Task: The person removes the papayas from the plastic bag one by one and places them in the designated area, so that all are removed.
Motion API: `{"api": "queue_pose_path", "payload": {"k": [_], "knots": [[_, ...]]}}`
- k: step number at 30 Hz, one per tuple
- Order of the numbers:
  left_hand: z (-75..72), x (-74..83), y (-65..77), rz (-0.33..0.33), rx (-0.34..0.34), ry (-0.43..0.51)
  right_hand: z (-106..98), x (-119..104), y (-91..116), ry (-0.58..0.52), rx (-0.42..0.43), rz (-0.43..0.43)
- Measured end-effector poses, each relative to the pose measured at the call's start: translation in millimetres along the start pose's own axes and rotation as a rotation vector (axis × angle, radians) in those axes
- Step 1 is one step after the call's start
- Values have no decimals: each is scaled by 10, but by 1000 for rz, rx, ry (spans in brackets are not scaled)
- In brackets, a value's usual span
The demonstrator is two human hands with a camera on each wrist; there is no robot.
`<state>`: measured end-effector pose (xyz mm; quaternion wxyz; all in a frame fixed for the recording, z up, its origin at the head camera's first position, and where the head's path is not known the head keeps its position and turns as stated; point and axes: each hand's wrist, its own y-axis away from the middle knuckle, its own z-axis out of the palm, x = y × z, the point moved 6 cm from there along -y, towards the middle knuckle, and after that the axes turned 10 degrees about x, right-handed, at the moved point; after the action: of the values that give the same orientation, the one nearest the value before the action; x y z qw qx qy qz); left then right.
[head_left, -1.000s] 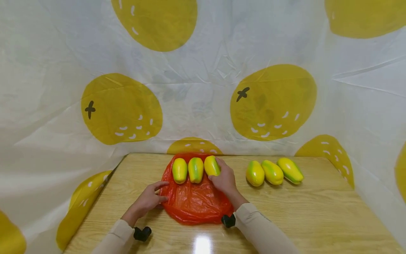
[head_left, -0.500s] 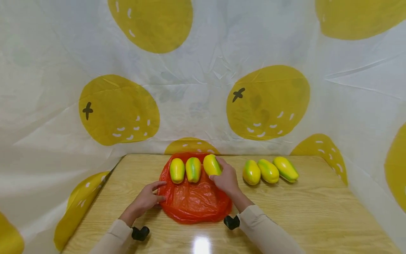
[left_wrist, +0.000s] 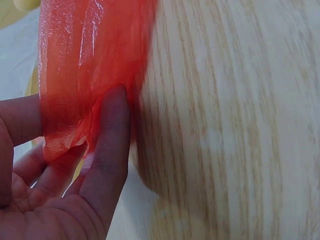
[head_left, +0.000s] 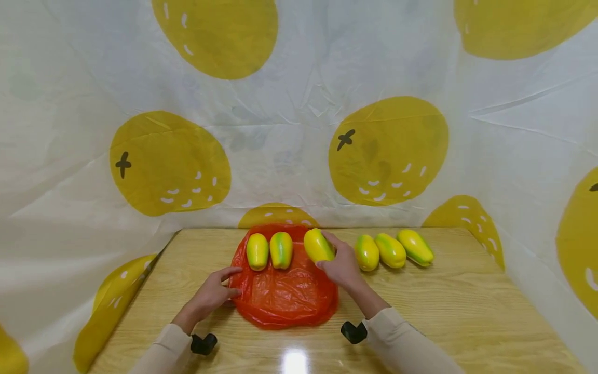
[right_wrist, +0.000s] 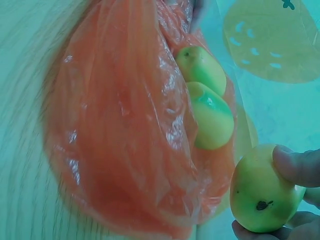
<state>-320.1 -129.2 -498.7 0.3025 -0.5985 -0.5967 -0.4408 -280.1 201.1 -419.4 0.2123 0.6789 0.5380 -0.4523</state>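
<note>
My right hand grips a yellow papaya with green patches, over the right back part of a red plastic bag. In the right wrist view, thumb and fingers wrap this papaya, its dark stem end showing. Two more papayas, one yellow and one with a green stripe, lie side by side on the bag's back half. At the bag's left edge is my left hand. The left wrist view shows its thumb and fingers holding the thin red plastic between them.
Three papayas lie in a row on the wooden table, just right of my right hand. A white cloth with yellow fruit prints hangs behind and along the sides of the table.
My right hand and its papaya have shifted right, widening the gap to the two papayas on the bag. The left hand has stayed at the bag's edge. The head view has turned slightly right.
</note>
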Motion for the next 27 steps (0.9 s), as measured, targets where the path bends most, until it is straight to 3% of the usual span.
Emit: {"api": "queue_pose_path", "payload": {"k": [17, 27], "knots": [[26, 26, -19, 1, -17, 1, -444, 160, 140, 25, 21, -7], [20, 7, -15, 4, -20, 12, -689, 281, 208, 52, -7, 51]]}}
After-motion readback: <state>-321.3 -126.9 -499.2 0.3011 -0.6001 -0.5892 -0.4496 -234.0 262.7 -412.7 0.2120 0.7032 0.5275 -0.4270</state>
